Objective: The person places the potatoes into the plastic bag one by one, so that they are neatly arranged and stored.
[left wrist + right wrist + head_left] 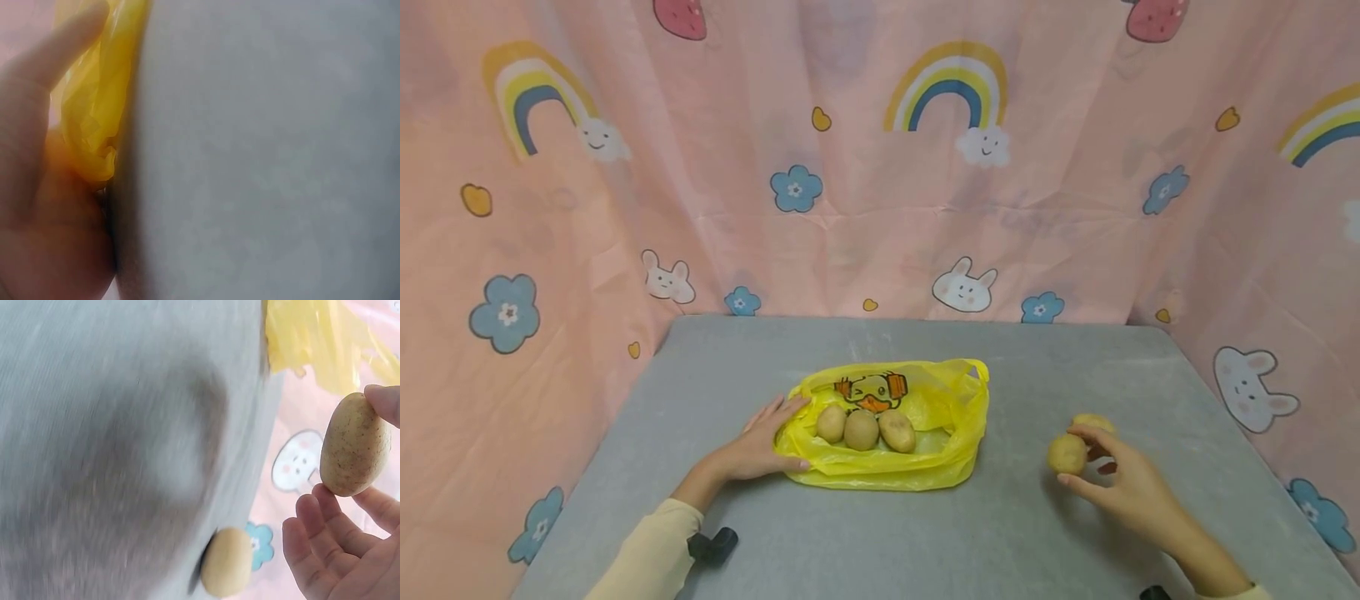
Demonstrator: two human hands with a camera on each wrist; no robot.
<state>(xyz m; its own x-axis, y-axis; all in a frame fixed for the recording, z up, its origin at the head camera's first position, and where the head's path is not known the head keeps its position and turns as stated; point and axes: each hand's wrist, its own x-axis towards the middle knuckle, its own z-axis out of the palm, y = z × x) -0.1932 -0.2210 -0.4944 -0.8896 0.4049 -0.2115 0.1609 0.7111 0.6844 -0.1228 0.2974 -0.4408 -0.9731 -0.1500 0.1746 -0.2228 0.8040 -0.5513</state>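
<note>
A yellow plastic bag with a duck print lies on the table, its mouth facing up. Inside are a potato, a browner potato and a third potato. My left hand rests on the bag's left end, thumb at the front rim and fingers at the back, spread apart. Crumpled plastic lies against the palm and thumb in the left wrist view. To the right, my right hand pinches a potato between thumb and fingertips, above the table. Another potato lies on the table behind it.
The grey table spreads around the bag. A pink printed curtain closes off the back and both sides. A black wrist mount sits by the left sleeve.
</note>
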